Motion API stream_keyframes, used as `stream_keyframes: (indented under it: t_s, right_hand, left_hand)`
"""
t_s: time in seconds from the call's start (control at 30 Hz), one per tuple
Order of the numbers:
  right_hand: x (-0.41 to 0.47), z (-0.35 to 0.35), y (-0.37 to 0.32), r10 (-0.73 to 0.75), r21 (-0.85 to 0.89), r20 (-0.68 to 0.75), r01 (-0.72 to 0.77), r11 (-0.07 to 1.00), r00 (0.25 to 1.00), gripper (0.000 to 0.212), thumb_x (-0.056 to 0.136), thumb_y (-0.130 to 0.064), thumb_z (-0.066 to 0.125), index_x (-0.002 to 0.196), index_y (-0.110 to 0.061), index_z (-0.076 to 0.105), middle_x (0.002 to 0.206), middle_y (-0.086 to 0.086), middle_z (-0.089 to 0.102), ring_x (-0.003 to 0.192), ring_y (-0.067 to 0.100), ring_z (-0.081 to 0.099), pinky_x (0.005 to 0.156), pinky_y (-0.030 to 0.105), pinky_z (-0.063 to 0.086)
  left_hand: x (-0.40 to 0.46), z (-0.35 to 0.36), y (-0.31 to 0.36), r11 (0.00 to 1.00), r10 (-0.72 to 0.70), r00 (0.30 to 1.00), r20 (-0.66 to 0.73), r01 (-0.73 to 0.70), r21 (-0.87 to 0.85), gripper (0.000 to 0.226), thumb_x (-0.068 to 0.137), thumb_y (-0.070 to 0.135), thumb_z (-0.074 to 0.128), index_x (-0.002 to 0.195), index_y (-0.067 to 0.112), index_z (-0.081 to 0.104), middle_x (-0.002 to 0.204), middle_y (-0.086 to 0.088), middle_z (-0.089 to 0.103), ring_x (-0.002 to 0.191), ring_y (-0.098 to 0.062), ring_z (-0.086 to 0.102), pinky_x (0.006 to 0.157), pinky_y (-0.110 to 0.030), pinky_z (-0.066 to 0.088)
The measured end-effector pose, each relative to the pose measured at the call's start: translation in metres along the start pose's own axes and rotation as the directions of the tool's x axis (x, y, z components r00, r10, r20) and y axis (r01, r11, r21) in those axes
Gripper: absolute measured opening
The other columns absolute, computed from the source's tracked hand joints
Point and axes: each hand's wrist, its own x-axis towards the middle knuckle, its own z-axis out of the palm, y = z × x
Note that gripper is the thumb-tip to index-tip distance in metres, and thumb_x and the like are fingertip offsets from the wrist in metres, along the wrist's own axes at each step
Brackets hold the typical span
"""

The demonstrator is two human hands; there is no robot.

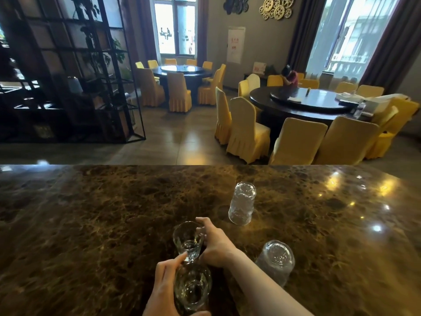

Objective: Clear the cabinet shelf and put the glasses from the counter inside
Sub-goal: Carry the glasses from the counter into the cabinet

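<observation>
I stand at a dark marbled counter [102, 224]. My right hand [215, 244] grips an upright clear glass [188, 239] by its right side, fingers curled round the rim. Just below it, my left hand [165, 290] holds a second upright clear glass [192, 289] close to me, thumb along its left side. Two more clear glasses stand upside down on the counter: one [242, 206] beyond my right hand, the other [275, 261] to the right of my right forearm. No cabinet shelf is in view.
Past the counter's far edge lies a dining room with two round dark tables [314, 103] and yellow-covered chairs [247, 131]. A black metal shelf rack [75, 71] stands at the left. A person sits at the right table.
</observation>
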Motion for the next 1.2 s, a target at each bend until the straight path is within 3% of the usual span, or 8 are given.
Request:
stream_keyframes:
  t_s: [0.07,0.17,0.33,0.47,0.77,0.87,1.07,1.2]
  right_hand:
    - [-0.001,-0.011,-0.002,0.042,-0.046,0.013,-0.041,0.998,0.999,0.104,0.072,-0.002,0.082,0.155,-0.028,0.025,0.148,0.007,0.052,0.138,0.027,0.048,0.109,0.041,0.048]
    - [-0.009,-0.03,-0.007,0.058,-0.151,-0.064,-0.067,0.986,0.996,0.088,0.075,0.007,0.074,0.149,-0.026,0.039,0.142,0.008,0.056,0.13,0.026,0.054,0.102,0.037,0.053]
    - [-0.036,-0.058,-0.028,-0.07,-0.415,-0.185,-0.013,0.91,0.98,0.05,0.081,-0.021,0.079,0.127,-0.028,0.059,0.12,0.003,0.067,0.108,0.026,0.065,0.092,0.043,0.056]
    - [-0.067,-0.079,-0.041,-0.136,-0.669,-0.193,-0.029,0.742,0.972,0.034,0.087,-0.033,0.073,0.115,-0.021,0.058,0.109,0.006,0.068,0.1,0.032,0.066,0.078,0.043,0.051]
    - [-0.108,-0.101,-0.025,0.146,-0.83,-0.022,-0.099,0.549,0.989,0.079,0.079,-0.047,0.081,0.143,-0.018,0.045,0.136,0.014,0.054,0.124,0.038,0.051,0.1,0.055,0.046]
    - [-0.105,-0.097,-0.014,0.215,-0.85,0.018,-0.098,0.517,0.977,0.06,0.094,-0.035,0.066,0.147,-0.018,0.042,0.141,0.018,0.047,0.128,0.041,0.045,0.099,0.06,0.045]
    - [-0.099,-0.092,0.003,0.2,-0.857,0.064,-0.049,0.513,0.978,0.047,0.102,-0.025,0.054,0.147,-0.019,0.044,0.147,0.019,0.039,0.13,0.042,0.04,0.094,0.049,0.049]
    - [-0.099,-0.093,0.007,0.173,-0.849,0.047,-0.052,0.526,0.984,0.044,0.102,-0.024,0.054,0.145,-0.019,0.047,0.144,0.018,0.043,0.127,0.04,0.044,0.093,0.047,0.048]
  left_hand:
    - [0.0,-0.007,0.01,0.998,-0.012,1.0,-0.006,0.012,0.068,0.136,0.026,0.098,0.066,0.141,0.033,0.034,0.129,0.009,0.042,0.118,0.0,0.048,0.109,-0.029,0.042]
    - [-0.001,-0.012,0.024,0.994,0.034,0.992,-0.124,-0.021,0.104,0.115,0.037,0.088,0.068,0.135,0.034,0.042,0.122,0.009,0.046,0.114,-0.003,0.051,0.101,-0.037,0.047]
    - [0.015,-0.018,0.047,0.974,0.208,0.923,-0.324,-0.167,0.152,0.067,0.066,0.065,0.066,0.123,0.033,0.057,0.114,0.013,0.061,0.107,-0.009,0.062,0.087,-0.037,0.051]
    - [0.07,-0.008,0.081,0.916,0.377,0.881,-0.285,-0.31,0.255,0.037,0.084,0.047,0.068,0.118,0.033,0.06,0.111,0.021,0.058,0.105,-0.001,0.06,0.086,-0.025,0.051]
    - [0.217,0.06,0.128,0.743,0.115,0.969,0.217,-0.229,0.629,0.082,0.079,0.051,0.077,0.147,0.044,0.032,0.148,-0.003,0.041,0.136,-0.027,0.044,0.109,-0.043,0.044]
    - [0.238,0.081,0.126,0.635,-0.007,0.946,0.324,-0.246,0.732,0.106,0.073,0.055,0.082,0.155,0.047,0.015,0.16,-0.011,0.028,0.144,-0.035,0.037,0.114,-0.049,0.04]
    - [0.249,0.102,0.116,0.553,0.011,0.953,0.302,-0.258,0.792,0.098,0.071,0.048,0.087,0.15,0.036,0.031,0.144,-0.01,0.047,0.128,-0.033,0.053,0.099,-0.043,0.052]
    - [0.239,0.091,0.12,0.68,0.083,0.976,0.2,-0.203,0.704,0.08,0.066,0.054,0.087,0.131,0.036,0.044,0.124,-0.003,0.056,0.113,-0.027,0.06,0.09,-0.039,0.054]
